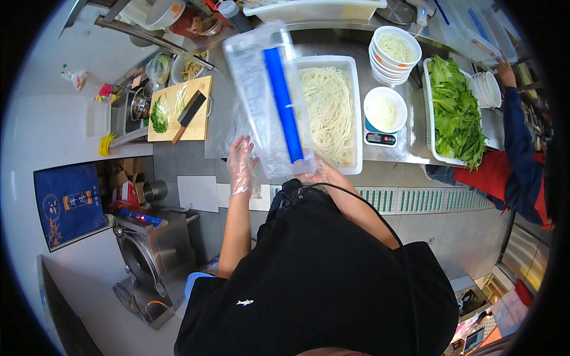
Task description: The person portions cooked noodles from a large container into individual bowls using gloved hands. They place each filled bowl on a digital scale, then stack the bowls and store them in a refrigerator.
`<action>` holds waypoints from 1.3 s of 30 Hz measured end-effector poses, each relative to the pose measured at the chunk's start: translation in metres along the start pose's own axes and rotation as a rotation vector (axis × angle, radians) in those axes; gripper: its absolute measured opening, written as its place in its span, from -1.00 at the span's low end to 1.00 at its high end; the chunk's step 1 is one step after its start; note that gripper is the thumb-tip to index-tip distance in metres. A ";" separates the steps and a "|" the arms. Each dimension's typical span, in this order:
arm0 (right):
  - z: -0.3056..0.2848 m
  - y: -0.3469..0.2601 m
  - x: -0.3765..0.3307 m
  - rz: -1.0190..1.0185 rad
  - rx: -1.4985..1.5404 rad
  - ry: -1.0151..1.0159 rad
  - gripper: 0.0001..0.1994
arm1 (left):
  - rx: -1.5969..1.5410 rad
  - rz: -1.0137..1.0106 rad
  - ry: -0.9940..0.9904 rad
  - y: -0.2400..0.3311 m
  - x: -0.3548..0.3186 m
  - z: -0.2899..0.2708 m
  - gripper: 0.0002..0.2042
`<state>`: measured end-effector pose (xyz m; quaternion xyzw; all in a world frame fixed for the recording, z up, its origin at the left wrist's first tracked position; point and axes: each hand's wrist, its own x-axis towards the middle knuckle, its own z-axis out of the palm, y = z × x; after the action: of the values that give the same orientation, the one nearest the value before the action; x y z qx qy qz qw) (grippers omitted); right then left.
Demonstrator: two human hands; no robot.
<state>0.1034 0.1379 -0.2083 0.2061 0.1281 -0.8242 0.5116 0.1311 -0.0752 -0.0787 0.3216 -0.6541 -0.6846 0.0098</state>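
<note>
My left hand (241,163), in a clear plastic glove, is raised beside the counter edge with its fingers apart and nothing in it. My right hand (319,171) is closed on the near end of a long clear plastic package (256,89) with a blue strip down its length; some of the fingers are hidden. The package is tilted over the counter and covers the left edge of a white tub (358,118) of pale noodles (326,113).
A cutting board (161,98) with a cleaver (192,111) and chopped greens lies left. To the right are a bowl (386,111) on a scale (380,139), stacked bowls (392,65) and a basket of lettuce (454,107). Another person's arm (514,118) reaches in at far right.
</note>
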 end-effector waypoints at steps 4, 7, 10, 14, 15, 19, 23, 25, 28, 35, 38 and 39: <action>0.093 0.014 -0.016 -0.186 -0.467 0.525 -0.85 | -0.173 0.117 -0.069 -0.038 -0.008 -0.066 -0.29; 0.091 0.022 0.001 -0.120 -0.514 0.344 -0.85 | -0.456 0.091 -0.008 0.012 -0.036 -0.062 -0.20; 0.107 0.042 0.025 -0.209 -0.637 0.340 -0.82 | -0.475 0.107 0.011 0.022 -0.049 -0.098 -0.16; 0.126 0.060 0.060 -0.353 -0.909 0.338 -0.59 | -0.399 0.014 0.278 -0.004 -0.040 -0.136 -0.16; 0.130 0.060 0.063 -0.277 -1.007 0.267 -0.49 | -0.361 -0.017 0.365 -0.008 -0.037 -0.143 -0.16; 0.143 0.063 0.073 -0.231 -1.188 0.288 -0.36 | -0.425 -0.159 0.357 -0.049 -0.004 -0.183 -0.38; 0.138 0.055 0.105 -0.235 -1.140 0.267 -0.32 | -0.365 -0.221 0.275 -0.046 0.040 -0.192 -0.39; 0.122 0.058 0.125 -0.331 -1.077 0.311 -0.46 | -0.264 -0.194 0.262 -0.026 0.050 -0.183 -0.36; 0.108 0.063 0.140 -0.373 -0.953 0.384 -0.54 | -0.206 -0.084 0.231 -0.003 0.060 -0.198 -0.22; 0.144 0.068 0.147 -0.553 -0.617 0.406 -0.70 | -0.108 0.558 0.208 0.085 0.062 -0.262 -0.80; 0.132 0.068 0.159 -0.637 -0.532 0.397 -0.79 | -0.073 0.623 0.130 0.103 0.073 -0.269 -0.84; 0.118 0.070 0.169 -0.572 -0.597 0.387 -0.78 | -0.048 0.617 0.120 0.106 0.076 -0.270 -0.84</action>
<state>0.0755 -0.0766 -0.1837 0.1563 0.5053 -0.8056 0.2671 0.1501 -0.3635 0.0010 0.1474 -0.7027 -0.6444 0.2632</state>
